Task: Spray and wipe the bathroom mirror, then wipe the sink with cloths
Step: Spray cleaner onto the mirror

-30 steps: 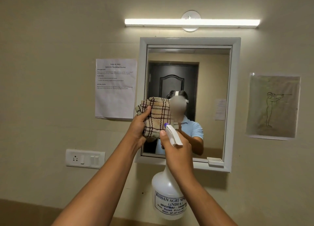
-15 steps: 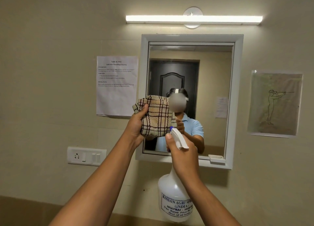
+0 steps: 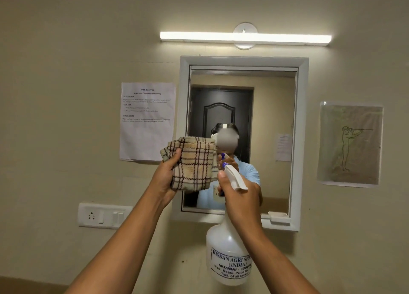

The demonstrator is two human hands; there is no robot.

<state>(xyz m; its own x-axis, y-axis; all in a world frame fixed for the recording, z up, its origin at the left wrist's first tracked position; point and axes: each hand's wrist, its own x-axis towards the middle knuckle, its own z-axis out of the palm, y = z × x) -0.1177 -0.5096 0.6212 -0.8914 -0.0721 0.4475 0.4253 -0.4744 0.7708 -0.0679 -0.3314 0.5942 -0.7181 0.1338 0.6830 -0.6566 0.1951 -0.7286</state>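
A white-framed mirror (image 3: 272, 107) hangs on the beige wall straight ahead. My left hand (image 3: 164, 178) grips a folded beige checked cloth (image 3: 193, 164), held up in front of the mirror's lower left part. My right hand (image 3: 240, 202) grips the neck and trigger of a white spray bottle (image 3: 228, 260), its blue-tipped nozzle (image 3: 224, 165) aimed at the glass. The bottle's labelled body hangs below the mirror frame. The sink is out of view.
A tube light (image 3: 245, 38) glows above the mirror. A printed sheet (image 3: 147, 121) is taped left of it and a drawing (image 3: 349, 144) right of it. A switch and socket plate (image 3: 104, 215) sits lower left. A small ledge (image 3: 278, 216) sticks out of the frame's bottom right.
Both hands and the view shifted slightly; the cloth and the bottle stay raised before the mirror, the bottle a little further right and lower than a second ago.
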